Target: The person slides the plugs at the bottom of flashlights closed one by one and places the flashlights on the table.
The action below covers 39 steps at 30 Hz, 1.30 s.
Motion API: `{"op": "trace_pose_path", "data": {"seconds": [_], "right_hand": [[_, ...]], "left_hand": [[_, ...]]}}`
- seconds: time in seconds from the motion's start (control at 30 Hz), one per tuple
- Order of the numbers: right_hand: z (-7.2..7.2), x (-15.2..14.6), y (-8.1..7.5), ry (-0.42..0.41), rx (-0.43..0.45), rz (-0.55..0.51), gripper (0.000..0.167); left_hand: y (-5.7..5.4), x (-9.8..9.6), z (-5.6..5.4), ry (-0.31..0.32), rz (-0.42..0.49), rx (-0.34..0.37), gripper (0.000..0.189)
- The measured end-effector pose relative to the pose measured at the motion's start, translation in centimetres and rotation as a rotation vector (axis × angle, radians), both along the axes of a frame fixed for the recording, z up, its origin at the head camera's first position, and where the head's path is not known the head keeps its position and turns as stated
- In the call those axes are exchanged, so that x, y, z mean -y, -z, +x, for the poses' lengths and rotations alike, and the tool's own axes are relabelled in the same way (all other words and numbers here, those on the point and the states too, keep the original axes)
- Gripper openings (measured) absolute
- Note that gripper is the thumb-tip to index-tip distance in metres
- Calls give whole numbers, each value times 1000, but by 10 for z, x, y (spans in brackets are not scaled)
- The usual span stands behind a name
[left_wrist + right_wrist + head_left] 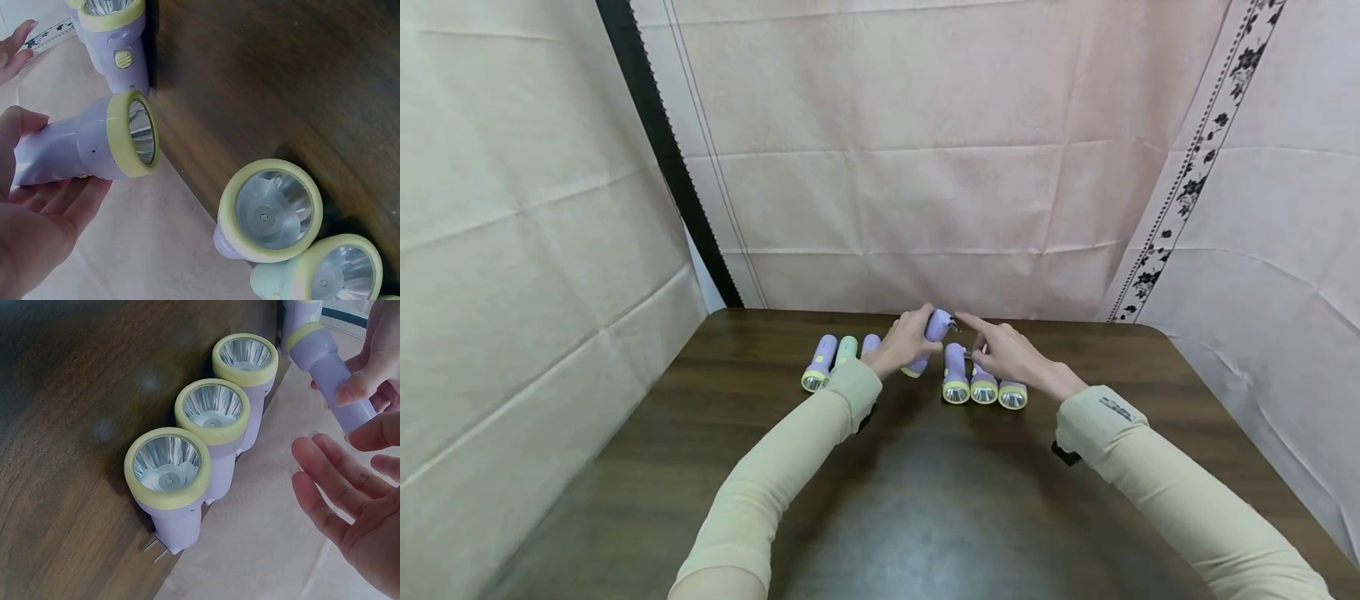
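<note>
My left hand (904, 340) grips a purple flashlight (94, 147) with a yellow rim around its lens. The flashlight is tilted, its lens low and its tail raised toward the right hand; two metal prongs (955, 326) stick out at that tail. My right hand (362, 512) is beside the tail with its fingers extended, the index fingertip close to the prongs; whether it touches them I cannot tell. Below the right hand lies a row of three purple flashlights (169, 472), lenses facing me. Prongs also show on the nearest of these in the right wrist view.
Left of the left hand lie a purple flashlight (820, 364), a green flashlight (847, 348) and another purple flashlight (871, 342), partly hidden by the hand. All rest near the far edge of a dark wooden table (880, 517). Pale cloth (925, 200) hangs behind and at both sides.
</note>
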State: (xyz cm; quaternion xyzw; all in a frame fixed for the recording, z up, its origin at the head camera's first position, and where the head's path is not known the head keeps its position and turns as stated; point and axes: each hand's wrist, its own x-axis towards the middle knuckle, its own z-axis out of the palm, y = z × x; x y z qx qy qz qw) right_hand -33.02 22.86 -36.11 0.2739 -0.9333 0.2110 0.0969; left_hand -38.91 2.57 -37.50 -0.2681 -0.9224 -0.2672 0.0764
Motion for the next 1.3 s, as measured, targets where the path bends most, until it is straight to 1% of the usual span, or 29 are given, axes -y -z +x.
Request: {"op": "trace_pose_path", "data": {"seconds": [0.07,0.2,0.37,0.6,0.77,0.9,1.03,1.2,1.27,1.3], "right_hand": [[-1,2,0,-10,-2,-2,66],[-3,4,-5,-15,-9,2,66],[-4,6,-13,-21,-63,50,68],[-6,11,-17,-27,-94,72,69],[-9,14,-18,-19,-112,79,70],[-11,19,-20,-14,-94,76,71],[-9,18,-16,-17,-82,64,71],[-3,10,-3,-15,-62,28,74],[0,8,3,-9,-42,17,77],[2,7,5,-6,-28,16,78]], "left_hand": [[-1,2,0,16,6,-11,42],[-7,4,0,41,35,-27,47],[-15,7,-2,61,71,-35,49],[-18,8,-3,81,61,-59,48],[-20,9,-3,73,64,-83,49],[-21,11,-1,60,57,-95,48],[-20,10,1,75,40,-82,48],[-14,9,6,120,18,-59,48],[-13,10,8,114,0,-50,47],[-12,10,9,99,-16,-42,48]]}}
